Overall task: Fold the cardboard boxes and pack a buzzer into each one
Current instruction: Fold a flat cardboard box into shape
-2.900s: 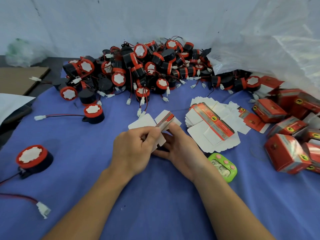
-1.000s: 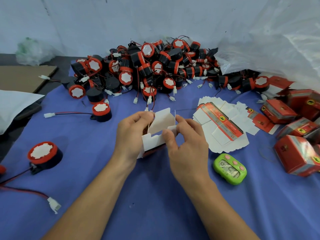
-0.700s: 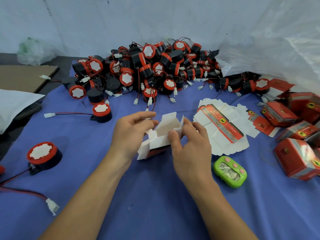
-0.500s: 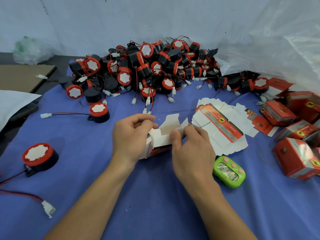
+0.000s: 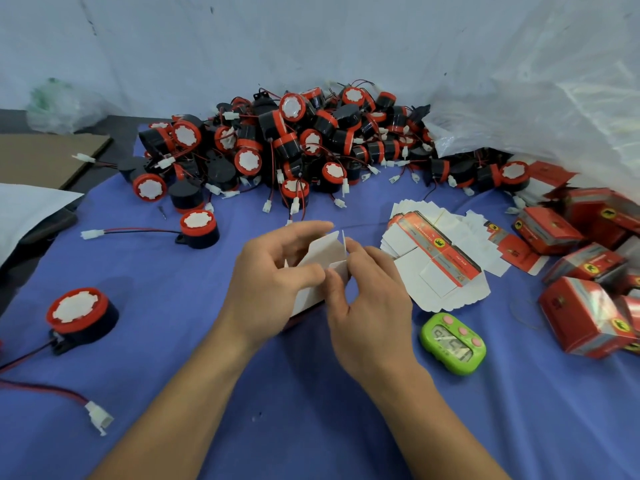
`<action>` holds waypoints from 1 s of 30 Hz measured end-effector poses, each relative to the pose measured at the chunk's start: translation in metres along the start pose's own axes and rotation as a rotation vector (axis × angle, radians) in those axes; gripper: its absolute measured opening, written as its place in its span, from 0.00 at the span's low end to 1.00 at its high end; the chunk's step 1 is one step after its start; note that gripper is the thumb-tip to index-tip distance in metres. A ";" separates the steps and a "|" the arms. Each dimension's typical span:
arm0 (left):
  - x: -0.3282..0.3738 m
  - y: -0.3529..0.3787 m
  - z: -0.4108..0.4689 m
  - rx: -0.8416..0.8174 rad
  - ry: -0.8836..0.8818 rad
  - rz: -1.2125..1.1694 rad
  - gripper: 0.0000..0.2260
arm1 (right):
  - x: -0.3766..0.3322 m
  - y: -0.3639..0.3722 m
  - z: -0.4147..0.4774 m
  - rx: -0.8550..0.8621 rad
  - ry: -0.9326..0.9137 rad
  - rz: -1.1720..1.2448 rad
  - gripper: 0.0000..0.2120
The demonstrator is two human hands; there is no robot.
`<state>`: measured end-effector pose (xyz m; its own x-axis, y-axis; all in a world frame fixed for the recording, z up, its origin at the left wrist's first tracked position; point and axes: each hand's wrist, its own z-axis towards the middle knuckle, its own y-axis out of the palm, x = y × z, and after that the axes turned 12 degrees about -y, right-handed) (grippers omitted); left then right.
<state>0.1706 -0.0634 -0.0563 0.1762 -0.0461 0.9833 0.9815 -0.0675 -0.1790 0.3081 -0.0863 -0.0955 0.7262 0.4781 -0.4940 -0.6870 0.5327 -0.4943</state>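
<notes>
A small cardboard box [image 5: 322, 258], white inside and red outside, sits half-formed at the middle of the blue cloth with its end flaps standing up. My left hand [image 5: 273, 282] grips its left side, thumb on the near wall. My right hand [image 5: 370, 303] pinches a flap at its right end. A stack of flat box blanks [image 5: 436, 258] lies just to the right. A big heap of black-and-red buzzers [image 5: 294, 147] with wired plugs fills the back. One loose buzzer [image 5: 199, 230] lies left of the box, another [image 5: 81, 317] at the near left.
Folded red boxes [image 5: 585, 317] pile up along the right edge under a clear plastic bag [image 5: 540, 98]. A green timer [image 5: 452, 342] lies right of my right hand. A white plug on a red wire [image 5: 98, 417] trails at the near left. Brown cardboard [image 5: 45, 157] lies far left.
The flat blank has been opened into a box shape. Over the last second my hands closed in on it, and the end flaps now stand more upright between my fingers.
</notes>
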 end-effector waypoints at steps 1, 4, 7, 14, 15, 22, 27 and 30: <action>0.001 0.001 0.001 0.062 -0.032 0.005 0.19 | 0.001 -0.002 0.000 -0.011 0.013 0.005 0.16; -0.002 0.001 0.006 0.198 -0.165 -0.101 0.22 | 0.003 -0.005 -0.001 -0.055 0.043 -0.020 0.14; -0.006 -0.003 0.011 0.223 -0.227 -0.218 0.24 | 0.001 -0.011 0.000 -0.091 0.074 -0.023 0.16; -0.008 0.005 0.009 0.385 -0.051 -0.022 0.26 | 0.009 -0.012 0.005 -0.138 0.227 0.068 0.16; -0.009 0.007 0.007 0.405 -0.015 0.032 0.25 | 0.009 -0.010 0.005 -0.108 0.220 0.004 0.16; -0.019 0.024 -0.004 0.353 0.174 0.264 0.24 | 0.012 0.005 0.005 -0.087 0.391 0.220 0.25; -0.011 0.003 0.004 0.366 0.129 0.114 0.28 | 0.018 0.001 0.006 -0.230 0.444 0.498 0.23; -0.013 -0.001 0.011 0.347 0.043 -0.027 0.29 | 0.015 0.001 0.008 -0.196 0.422 0.517 0.11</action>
<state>0.1678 -0.0518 -0.0680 0.1541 -0.0914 0.9838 0.9539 0.2734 -0.1240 0.3181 -0.0730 -0.0975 0.2591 0.3030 -0.9171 -0.9630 0.1544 -0.2210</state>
